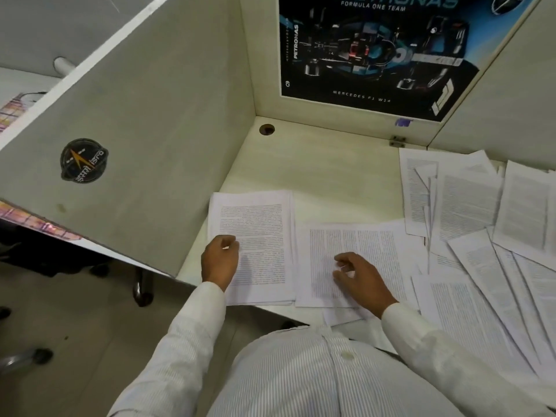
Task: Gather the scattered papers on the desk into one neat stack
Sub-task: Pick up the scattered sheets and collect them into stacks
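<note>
Stack: from my feed, a squared pile of printed pages [255,245] lies at the left of the surface [325,170], close to the left partition [150,145].
Left hand: my view shows the left hand [219,260] at the pile's left edge, fingers curled inward, touching the top page. I cannot tell whether they pinch it.
Right hand: the right hand [358,278] sits on a loose sheet [373,245] just beside the pile, fingers bent and apart, thumb spread, clamped on nothing.
Scattered papers: many more pages [481,236] fan out over the right side of the surface, overlapping at angles, some reaching the near edge; one small corner pokes out under the right wrist.
Sleeves: both arms wear a white, finely striped shirt [301,374].
Back wall: a dark racing-car poster [370,49] is fixed there, with a round cable hole [267,129] in the surface's far-left corner.
Partition: a round black sticker [83,161] is stuck on it.
</note>
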A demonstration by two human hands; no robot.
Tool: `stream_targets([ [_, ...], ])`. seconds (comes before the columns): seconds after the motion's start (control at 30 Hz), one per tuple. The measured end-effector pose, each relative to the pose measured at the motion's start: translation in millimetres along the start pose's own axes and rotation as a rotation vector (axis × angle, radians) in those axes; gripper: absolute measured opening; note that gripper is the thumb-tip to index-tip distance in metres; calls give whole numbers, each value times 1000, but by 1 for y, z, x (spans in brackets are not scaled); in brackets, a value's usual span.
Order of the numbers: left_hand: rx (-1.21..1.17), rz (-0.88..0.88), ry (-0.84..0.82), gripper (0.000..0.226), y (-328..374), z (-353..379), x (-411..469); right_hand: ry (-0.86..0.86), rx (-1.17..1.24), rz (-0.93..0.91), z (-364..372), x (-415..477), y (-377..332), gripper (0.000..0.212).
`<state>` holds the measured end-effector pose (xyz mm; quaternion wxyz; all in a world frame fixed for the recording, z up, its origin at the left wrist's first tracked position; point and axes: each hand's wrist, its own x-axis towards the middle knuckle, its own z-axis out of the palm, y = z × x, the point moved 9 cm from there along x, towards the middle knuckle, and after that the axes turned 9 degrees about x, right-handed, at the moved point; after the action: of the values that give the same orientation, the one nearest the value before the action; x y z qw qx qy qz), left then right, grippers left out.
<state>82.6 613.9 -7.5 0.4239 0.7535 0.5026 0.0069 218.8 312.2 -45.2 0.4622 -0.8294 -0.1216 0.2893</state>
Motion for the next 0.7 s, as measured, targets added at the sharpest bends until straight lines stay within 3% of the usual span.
stream_targets([
  [0.13, 21, 110, -183, 14, 13, 53, -17, 113, -120, -36, -27, -29, 33, 32],
  [0.23, 110, 228, -295, 15, 28, 89, -30, 264, -82, 10, -43, -52, 51, 30],
  [0.3, 164, 309, -348, 20, 45, 108, -35, 457, 28, 118, -59, -71, 61, 29],
  [0.4, 273, 446, -391, 26, 78, 134, -32, 652, 304, 446, -68, -99, 92, 36],
  [0.47, 391, 525, -427, 34, 99, 156, -25, 654, 509, 633, -59, -112, 121, 45],
  [0.53, 561, 605, -461, 47, 118, 180, -17, 640, 677, 707, -50, -119, 139, 50],
  [0.7, 1025, 746, -426, 69, 145, 229, -11, 609, 746, 645, -55, -114, 126, 38],
])
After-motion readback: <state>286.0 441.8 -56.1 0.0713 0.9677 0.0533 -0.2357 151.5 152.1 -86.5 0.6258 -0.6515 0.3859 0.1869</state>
